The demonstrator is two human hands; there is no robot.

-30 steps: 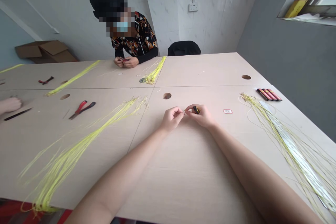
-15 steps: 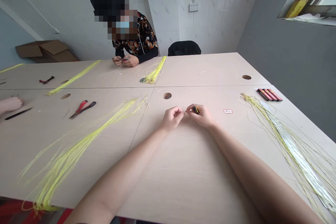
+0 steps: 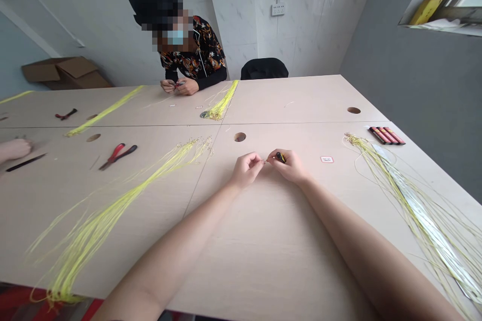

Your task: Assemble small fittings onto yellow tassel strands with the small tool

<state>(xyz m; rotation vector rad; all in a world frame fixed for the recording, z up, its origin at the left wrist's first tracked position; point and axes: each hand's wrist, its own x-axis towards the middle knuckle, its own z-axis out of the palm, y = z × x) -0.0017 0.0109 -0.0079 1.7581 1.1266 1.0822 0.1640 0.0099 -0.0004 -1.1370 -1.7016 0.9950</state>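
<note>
We see a wide pale table (image 3: 286, 241) filling most of the view, made of joined tops with round holes (image 3: 239, 137) cut in them. Across its left half lies a long bundle of yellow cords (image 3: 124, 195), running from the near left edge up toward the middle, with metal ends at its far tip. Along the right edge a second bundle (image 3: 410, 205) lies on a clear strip, fanning out toward us. Far off, two more bundles lie: one (image 3: 220, 105) near the middle seam, one (image 3: 105, 111) to the left. Across the table a person in a patterned jacket (image 3: 194, 57) leans on it with both hands together over something small. A black chair (image 3: 264, 68) stands behind the far edge. At the left edge another person's hand (image 3: 15, 149) rests on the table near a dark flat tool (image 3: 25, 162). Red pliers (image 3: 117, 155) lie left of the long bundle, and another pair (image 3: 66, 115) lies farther away. Three dark red tubes (image 3: 386, 135) sit side by side at the far right, and a small white tag (image 3: 327, 159) lies right of our hands. Our left hand (image 3: 245, 169) is curled, fingertips pinched on a thin piece too small to make out. Our right hand (image 3: 289, 165) is closed around a small black and yellow tool (image 3: 280, 157), its tip meeting the left fingertips just above the table, near its middle.
</note>
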